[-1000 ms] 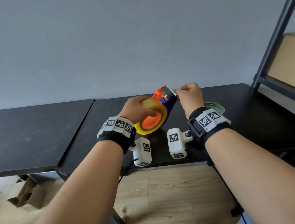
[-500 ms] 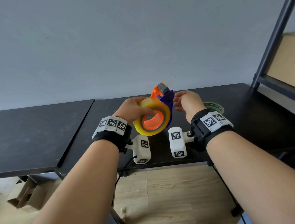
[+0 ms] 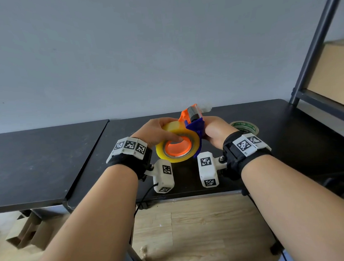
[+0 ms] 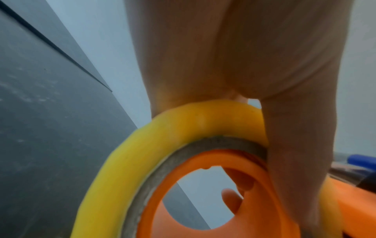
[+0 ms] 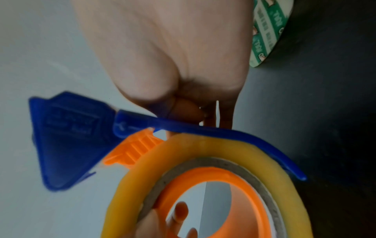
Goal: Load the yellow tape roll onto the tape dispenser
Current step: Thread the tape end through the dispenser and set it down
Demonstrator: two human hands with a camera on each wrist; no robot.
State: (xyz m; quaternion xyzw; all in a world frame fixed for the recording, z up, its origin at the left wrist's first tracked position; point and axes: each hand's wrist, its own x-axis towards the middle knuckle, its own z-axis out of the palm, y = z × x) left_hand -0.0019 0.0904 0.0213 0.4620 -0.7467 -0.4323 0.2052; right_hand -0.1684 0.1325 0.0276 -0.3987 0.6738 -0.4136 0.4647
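**Ana:** Head view showed the yellow tape roll [image 3: 177, 148] already sitting around the orange hub of the tape dispenser [image 3: 193, 125], both held up between the two hands, above the black table [image 3: 286, 145]. Did you read it the same way?

**Ben:** Yes. The left hand [image 3: 157, 134] was clamped on the roll, fingers over the far rim and the thumb laid across the near face toward the hub. In the left wrist view a fingertip showed through the hub opening. I judged that grip kept the roll pressed onto the hub.

**Ana:** And the right hand [image 3: 216, 133]?

**Ben:** It was closed on the dispenser's blue frame [image 5: 67, 136] just beside the roll, thumb and fingers pinching the blue arm that curves over the tape. That looked like the steadying hold, with the frame braced against the left hand's push.

**Ana:** Which way did everything point?

**Ben:** The roll's open face was turned up and toward the wearer, so its axis ran tilted up toward the head camera. The dispenser's long axis ran away from the hands, with the orange head and grey roller [image 3: 194, 111] at the far, upper end.

**Ana:** Anything else nearby?

**Ben:** A green-printed tape roll [image 3: 245, 126] lay flat on the table just beyond the right hand. Whether the tape end was threaded over the roller, I could not tell.
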